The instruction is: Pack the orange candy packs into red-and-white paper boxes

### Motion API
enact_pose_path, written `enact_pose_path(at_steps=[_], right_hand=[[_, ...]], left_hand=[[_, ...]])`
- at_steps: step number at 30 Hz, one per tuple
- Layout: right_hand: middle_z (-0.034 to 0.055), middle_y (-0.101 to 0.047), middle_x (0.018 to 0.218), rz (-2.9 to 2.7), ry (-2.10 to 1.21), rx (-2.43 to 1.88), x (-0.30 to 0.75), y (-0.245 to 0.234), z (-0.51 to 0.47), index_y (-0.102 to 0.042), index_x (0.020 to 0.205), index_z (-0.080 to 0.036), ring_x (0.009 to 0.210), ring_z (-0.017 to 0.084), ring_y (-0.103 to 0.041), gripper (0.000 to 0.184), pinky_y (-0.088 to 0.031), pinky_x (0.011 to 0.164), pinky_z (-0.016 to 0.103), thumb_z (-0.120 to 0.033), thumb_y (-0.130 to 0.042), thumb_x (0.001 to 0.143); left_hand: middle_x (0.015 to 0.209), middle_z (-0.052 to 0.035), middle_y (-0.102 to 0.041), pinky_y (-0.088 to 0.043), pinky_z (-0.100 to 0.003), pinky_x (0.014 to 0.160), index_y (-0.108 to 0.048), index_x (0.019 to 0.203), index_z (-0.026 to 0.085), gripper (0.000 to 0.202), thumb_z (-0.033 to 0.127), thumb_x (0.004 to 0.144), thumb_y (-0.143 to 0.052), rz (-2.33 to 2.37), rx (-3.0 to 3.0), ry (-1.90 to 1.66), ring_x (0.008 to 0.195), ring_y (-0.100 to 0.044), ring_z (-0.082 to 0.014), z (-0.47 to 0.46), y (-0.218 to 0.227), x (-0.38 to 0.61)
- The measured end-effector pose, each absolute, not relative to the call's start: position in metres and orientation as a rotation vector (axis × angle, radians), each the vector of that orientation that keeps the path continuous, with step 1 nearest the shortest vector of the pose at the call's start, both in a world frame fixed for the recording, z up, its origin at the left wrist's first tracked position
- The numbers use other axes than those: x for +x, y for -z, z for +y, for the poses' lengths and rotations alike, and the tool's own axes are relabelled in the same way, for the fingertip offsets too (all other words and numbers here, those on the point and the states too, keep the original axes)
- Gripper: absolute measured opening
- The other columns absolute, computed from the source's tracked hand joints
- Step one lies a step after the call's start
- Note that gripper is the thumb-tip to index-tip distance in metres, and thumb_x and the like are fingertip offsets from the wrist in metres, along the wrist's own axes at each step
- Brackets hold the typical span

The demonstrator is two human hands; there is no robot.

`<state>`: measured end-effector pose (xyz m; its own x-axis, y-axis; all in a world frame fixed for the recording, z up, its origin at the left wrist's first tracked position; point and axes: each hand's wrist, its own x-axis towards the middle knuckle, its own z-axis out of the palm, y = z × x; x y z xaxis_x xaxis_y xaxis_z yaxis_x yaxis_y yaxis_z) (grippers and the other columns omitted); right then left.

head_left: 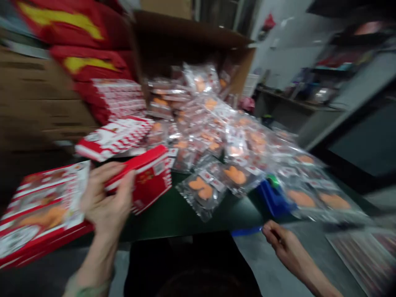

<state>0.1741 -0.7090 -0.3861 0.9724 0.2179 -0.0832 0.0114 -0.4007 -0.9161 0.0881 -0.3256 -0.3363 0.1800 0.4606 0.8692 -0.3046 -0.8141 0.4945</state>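
Observation:
My left hand [107, 202] is closed around a red and white box [145, 177], thumb on its near side, holding it tilted above the dark green table [173, 214]. My right hand [278, 239] rests at the table's front edge with fingers curled, touching a thin blue strip [246, 232] just below a blue tape dispenser [274, 198]. A large heap of clear packets with orange pieces [216, 140] covers the table behind both hands. The picture is smeared by motion.
A stack of flat red and white boxes [40, 210] lies at the left, with more fanned out [114, 138] behind. Red bags [77, 41] and an open brown carton [192, 41] stand at the back. A shelf [297, 103] and grey floor lie to the right.

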Motion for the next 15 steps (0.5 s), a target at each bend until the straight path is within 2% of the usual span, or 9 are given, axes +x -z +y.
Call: enact_pose_path(at_steps=[2, 5, 6, 8, 10, 15], right_hand=[[-0.0022, -0.046, 0.051, -0.439, -0.38, -1.909, 0.166, 0.355, -0.662, -0.055, 0.06, -0.019, 0.046, 0.009, -0.039, 0.033, -0.033, 0.043, 0.022, -0.047, -0.062, 0.075], [-0.0016, -0.051, 0.059, -0.764, -0.518, -1.528, 0.15, 0.304, -0.569, -0.058, 0.072, -0.019, 0.051, 0.009, -0.045, 0.031, -0.038, 0.049, 0.021, -0.045, -0.051, 0.087], [-0.0015, -0.052, 0.061, -0.788, -0.57, -1.39, 0.144, 0.292, -0.537, -0.058, 0.073, -0.018, 0.052, 0.008, -0.046, 0.03, -0.038, 0.05, 0.021, -0.044, -0.051, 0.088], [-0.0022, -0.052, 0.06, -0.672, -0.658, -1.219, 0.138, 0.277, -0.482, -0.053, 0.064, -0.017, 0.047, 0.007, -0.044, 0.032, -0.035, 0.044, 0.02, -0.044, -0.058, 0.082], [-0.0045, -0.046, 0.048, -0.501, -0.748, -1.201, 0.139, 0.274, -0.447, -0.049, 0.056, -0.017, 0.038, 0.006, -0.038, 0.036, -0.03, 0.037, 0.019, -0.043, -0.063, 0.077], [-0.008, -0.037, 0.037, -0.242, -0.942, -1.243, 0.147, 0.283, -0.435, -0.045, 0.053, -0.018, 0.03, 0.006, -0.035, 0.036, -0.029, 0.032, 0.019, -0.04, -0.059, 0.079]], left_hand=[[0.092, -0.0013, -0.067, -0.053, -0.033, 0.079, -0.065, 0.088, 0.019, 0.019, 0.015, 0.071, -0.074, 0.219, 1.958, -1.783, 0.084, -0.064, -0.0165, -0.327, 0.337, 0.082], [0.091, -0.0036, -0.067, -0.055, -0.028, 0.073, -0.064, 0.088, 0.017, 0.012, 0.017, 0.077, -0.069, 0.203, 1.996, -1.792, 0.082, -0.066, -0.0143, -0.337, 0.332, 0.081], [0.091, -0.004, -0.067, -0.055, -0.027, 0.072, -0.064, 0.088, 0.016, 0.011, 0.017, 0.078, -0.068, 0.198, 2.0, -1.796, 0.081, -0.066, -0.0138, -0.341, 0.33, 0.081], [0.091, -0.0044, -0.067, -0.056, -0.026, 0.072, -0.064, 0.089, 0.016, 0.01, 0.017, 0.079, -0.067, 0.192, 2.0, -1.805, 0.081, -0.066, -0.0131, -0.346, 0.327, 0.079], [0.091, -0.0045, -0.067, -0.056, -0.025, 0.072, -0.064, 0.09, 0.016, 0.01, 0.015, 0.08, -0.066, 0.175, 1.997, -1.817, 0.081, -0.066, -0.0125, -0.35, 0.326, 0.076], [0.091, -0.0043, -0.067, -0.056, -0.022, 0.07, -0.065, 0.09, 0.017, 0.013, 0.012, 0.078, -0.068, 0.1, 2.006, -1.797, 0.081, -0.067, -0.0116, -0.354, 0.327, 0.073]])
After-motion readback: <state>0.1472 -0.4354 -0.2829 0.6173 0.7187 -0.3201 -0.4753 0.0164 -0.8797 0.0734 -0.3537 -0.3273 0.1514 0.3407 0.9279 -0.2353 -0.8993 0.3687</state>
